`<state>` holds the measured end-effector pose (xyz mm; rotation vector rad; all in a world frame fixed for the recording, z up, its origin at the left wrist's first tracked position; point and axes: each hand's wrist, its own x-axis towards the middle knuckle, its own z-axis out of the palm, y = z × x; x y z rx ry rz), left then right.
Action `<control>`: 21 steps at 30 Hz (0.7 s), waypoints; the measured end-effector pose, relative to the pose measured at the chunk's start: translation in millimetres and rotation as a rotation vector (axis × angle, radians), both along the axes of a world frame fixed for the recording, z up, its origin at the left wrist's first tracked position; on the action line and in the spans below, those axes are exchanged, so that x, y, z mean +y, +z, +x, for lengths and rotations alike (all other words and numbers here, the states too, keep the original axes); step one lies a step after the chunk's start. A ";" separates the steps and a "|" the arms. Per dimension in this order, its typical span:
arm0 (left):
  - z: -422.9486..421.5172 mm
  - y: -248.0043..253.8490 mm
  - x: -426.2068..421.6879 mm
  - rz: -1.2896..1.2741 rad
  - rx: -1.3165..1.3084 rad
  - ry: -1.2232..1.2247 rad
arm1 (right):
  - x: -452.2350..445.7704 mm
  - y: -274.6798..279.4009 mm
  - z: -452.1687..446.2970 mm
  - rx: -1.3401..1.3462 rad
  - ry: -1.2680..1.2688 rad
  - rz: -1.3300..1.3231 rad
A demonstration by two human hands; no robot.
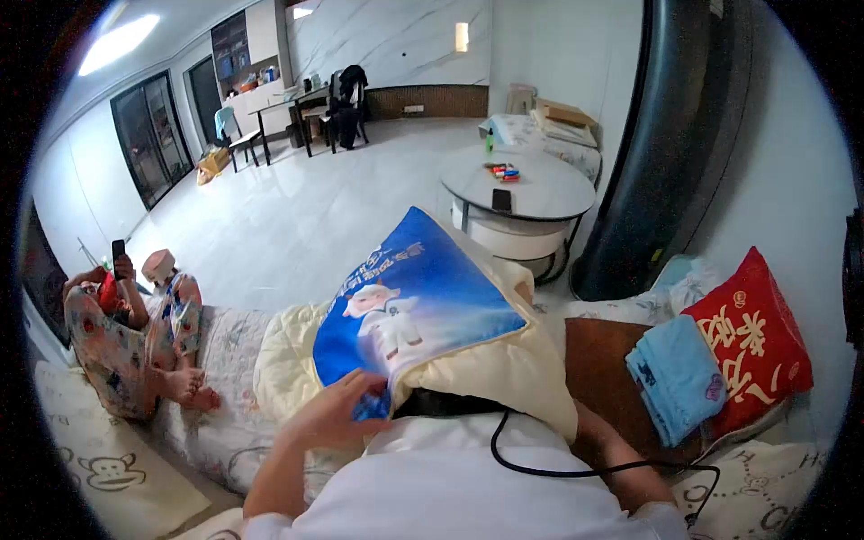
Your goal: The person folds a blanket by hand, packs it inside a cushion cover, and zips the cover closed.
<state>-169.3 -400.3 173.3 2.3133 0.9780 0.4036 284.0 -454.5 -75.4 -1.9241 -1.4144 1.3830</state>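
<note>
A blue cushion (423,301) with a white cartoon figure and white lettering lies tilted on a cream quilt (486,364) over my lap. My left hand (346,405) is at the cushion's lower left corner, its fingers loosely curved and apart from the thumb, with blue fabric showing between them. Of my right arm only the forearm shows; the hand is hidden beneath the cream quilt. A black cable (576,472) runs across my white shirt from under the quilt towards the right.
Right of me are a folded light blue cloth (675,378) and a red cushion (756,337). At the left a person (117,342) sits with bare feet on the sofa, holding a phone. Ahead stands a round table (540,184) with a phone and small colourful items.
</note>
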 end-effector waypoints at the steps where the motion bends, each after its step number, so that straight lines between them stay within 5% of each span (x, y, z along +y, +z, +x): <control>1: 9.2 -21.2 6.7 0.032 -0.010 0.044 | 0.9 -3.5 -10.6 0.019 -0.068 -0.015; 7: 11.0 -67.7 44.8 0.227 0.082 0.111 | 48.6 76.0 1.5 0.302 -0.486 0.156; 9: 11.3 -52.6 60.4 0.043 0.320 0.246 | 64.1 153.7 10.8 0.633 -0.554 0.283; 11: 4.4 -33.2 73.1 0.145 0.268 0.240 | 79.7 220.6 37.1 1.364 -0.142 0.527; 13: 16.0 -0.6 73.6 0.270 0.204 0.218 | 83.1 312.2 8.2 1.123 -0.260 0.898; 16: 67.6 45.8 20.4 -0.398 -0.185 -0.194 | 108.6 423.4 -7.2 0.691 -0.337 1.352; 17: 87.7 47.0 14.4 -0.307 -0.182 -0.339 | 117.7 458.9 -14.2 0.636 -0.409 1.479; 21: 135.1 3.7 45.4 -0.509 -0.171 -0.015 | 116.8 580.9 -33.0 0.864 -0.345 1.850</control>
